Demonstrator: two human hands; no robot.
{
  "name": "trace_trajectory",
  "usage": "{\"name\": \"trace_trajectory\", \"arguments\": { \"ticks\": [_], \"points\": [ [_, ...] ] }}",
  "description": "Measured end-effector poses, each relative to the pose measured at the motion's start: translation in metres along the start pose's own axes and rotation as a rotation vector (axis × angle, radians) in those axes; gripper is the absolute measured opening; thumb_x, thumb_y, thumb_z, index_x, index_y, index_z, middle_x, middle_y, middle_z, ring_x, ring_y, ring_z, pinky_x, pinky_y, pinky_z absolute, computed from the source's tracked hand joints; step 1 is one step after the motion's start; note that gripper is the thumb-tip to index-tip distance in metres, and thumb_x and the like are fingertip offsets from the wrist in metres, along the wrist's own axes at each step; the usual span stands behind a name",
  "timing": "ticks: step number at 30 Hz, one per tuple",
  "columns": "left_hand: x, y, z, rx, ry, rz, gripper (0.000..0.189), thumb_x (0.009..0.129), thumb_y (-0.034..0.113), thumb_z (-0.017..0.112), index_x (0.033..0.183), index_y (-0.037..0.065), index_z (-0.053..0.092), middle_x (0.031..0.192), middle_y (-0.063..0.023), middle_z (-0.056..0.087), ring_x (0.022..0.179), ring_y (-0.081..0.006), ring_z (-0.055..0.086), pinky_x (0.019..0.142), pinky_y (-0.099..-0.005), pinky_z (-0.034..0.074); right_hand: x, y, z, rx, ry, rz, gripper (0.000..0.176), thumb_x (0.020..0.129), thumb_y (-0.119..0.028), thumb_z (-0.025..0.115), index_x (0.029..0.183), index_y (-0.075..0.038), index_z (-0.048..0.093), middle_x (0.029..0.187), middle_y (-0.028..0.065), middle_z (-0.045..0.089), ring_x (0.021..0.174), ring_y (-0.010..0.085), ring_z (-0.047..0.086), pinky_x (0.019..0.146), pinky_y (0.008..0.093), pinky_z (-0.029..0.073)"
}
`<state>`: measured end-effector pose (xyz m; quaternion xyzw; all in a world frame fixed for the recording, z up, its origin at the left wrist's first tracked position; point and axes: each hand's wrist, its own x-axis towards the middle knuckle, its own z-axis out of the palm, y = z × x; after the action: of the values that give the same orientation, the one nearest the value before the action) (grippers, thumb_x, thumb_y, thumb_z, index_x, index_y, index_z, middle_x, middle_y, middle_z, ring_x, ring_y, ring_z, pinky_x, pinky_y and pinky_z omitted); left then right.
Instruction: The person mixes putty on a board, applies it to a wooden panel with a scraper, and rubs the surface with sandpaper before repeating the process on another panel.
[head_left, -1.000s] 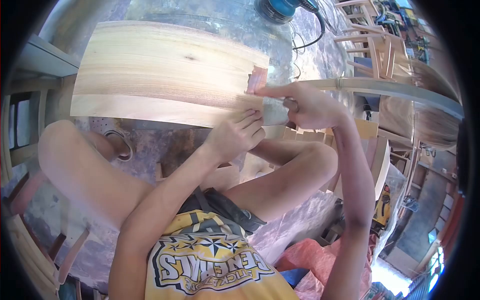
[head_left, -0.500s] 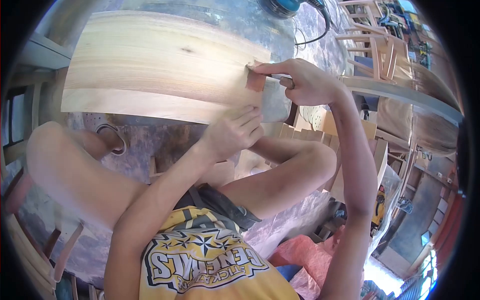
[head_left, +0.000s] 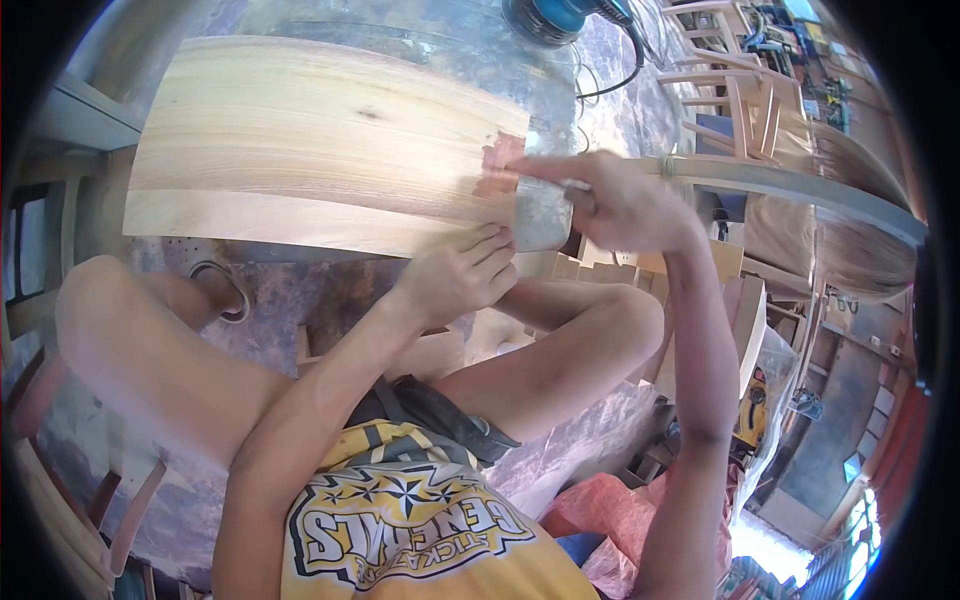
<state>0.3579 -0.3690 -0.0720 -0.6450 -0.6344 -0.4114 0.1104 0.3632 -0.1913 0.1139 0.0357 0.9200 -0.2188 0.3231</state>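
A pale wooden board (head_left: 320,140) lies flat in front of me, its grain running lengthwise. Near its right end is an irregular reddish-brown patch (head_left: 498,165). My right hand (head_left: 625,205), smeared by motion, grips a slim scraper-like tool (head_left: 550,182). Its index finger stretches toward the patch, and the tool's tip is too blurred to make out. At the board's near right corner, my left hand (head_left: 460,268) is closed with its fingertips pressed together. Whatever may be between those fingers is hidden.
A blue power sander (head_left: 545,18) with a black cable (head_left: 625,80) stands beyond the board. Wooden chair frames (head_left: 740,95) are at the far right. Cut wood pieces (head_left: 600,270) lie by my knee, and a pink plastic bag (head_left: 640,510) is beside me.
My right hand has moved slightly toward me and the tool has shifted off the patch. The patch's left edge looks more ragged. My left hand stays at the board's corner.
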Motion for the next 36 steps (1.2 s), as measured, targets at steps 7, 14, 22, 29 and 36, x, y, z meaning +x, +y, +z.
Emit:
{"name": "trace_trajectory", "arguments": {
  "ticks": [7, 14, 22, 29, 36],
  "points": [
    [0.003, 0.001, 0.0, -0.01, 0.004, 0.001, 0.021, 0.071, 0.012, 0.064, 0.089, 0.004, 0.07, 0.106, -0.0085, 0.071, 0.108, -0.0232, 0.067, 0.099, -0.0365, 0.053, 0.03, 0.052, -0.015, -0.032, 0.074, 0.017, 0.077, 0.061, 0.009, 0.044, 0.134, -0.01, 0.062, 0.082, 0.0206, 0.065, 0.061, 0.02, 0.048, 0.059, 0.0338, 0.044],
    [0.003, 0.001, -0.002, -0.043, -0.033, 0.004, 0.022, 0.068, 0.011, 0.064, 0.088, 0.003, 0.07, 0.108, -0.0091, 0.07, 0.109, -0.0228, 0.066, 0.101, -0.0369, 0.053, 0.006, 0.02, 0.017, -0.019, -0.019, 0.029, 0.074, 0.062, 0.008, 0.046, 0.133, -0.009, 0.061, 0.085, 0.0236, 0.066, 0.061, 0.0289, 0.055, 0.061, 0.0391, 0.046],
    [0.01, 0.006, -0.01, -0.434, -0.041, -0.126, 0.021, 0.068, 0.013, 0.078, 0.085, 0.007, 0.068, 0.086, -0.0087, 0.073, 0.086, -0.027, 0.072, 0.079, -0.0375, 0.058, -0.019, 0.007, 0.022, 0.048, 0.034, -0.061, 0.074, 0.062, 0.008, 0.046, 0.133, -0.008, 0.06, 0.091, 0.0218, 0.069, 0.061, 0.0268, 0.06, 0.062, 0.037, 0.048],
    [0.015, 0.011, -0.026, -0.191, -0.14, -0.111, 0.029, 0.071, 0.009, 0.077, 0.099, 0.003, 0.068, 0.113, -0.0143, 0.068, 0.112, -0.031, 0.064, 0.092, -0.0397, 0.054, -0.057, 0.05, 0.005, 0.466, 0.648, -0.26, 0.076, 0.065, 0.011, 0.043, 0.139, -0.003, 0.056, 0.123, 0.0098, 0.069, 0.093, 0.0078, 0.061, 0.081, 0.0238, 0.049],
    [0.02, 0.005, -0.05, -0.063, -0.291, -0.166, 0.054, 0.065, 0.015, 0.084, 0.114, 0.003, 0.065, 0.131, -0.0183, 0.058, 0.126, -0.0397, 0.052, 0.104, -0.0479, 0.044, -0.041, 0.086, 0.041, 0.523, 0.593, -0.208, 0.069, 0.07, 0.01, 0.044, 0.137, -0.002, 0.057, 0.132, 0.0183, 0.063, 0.119, 0.0225, 0.061, 0.101, 0.0296, 0.046]
  ]
}}
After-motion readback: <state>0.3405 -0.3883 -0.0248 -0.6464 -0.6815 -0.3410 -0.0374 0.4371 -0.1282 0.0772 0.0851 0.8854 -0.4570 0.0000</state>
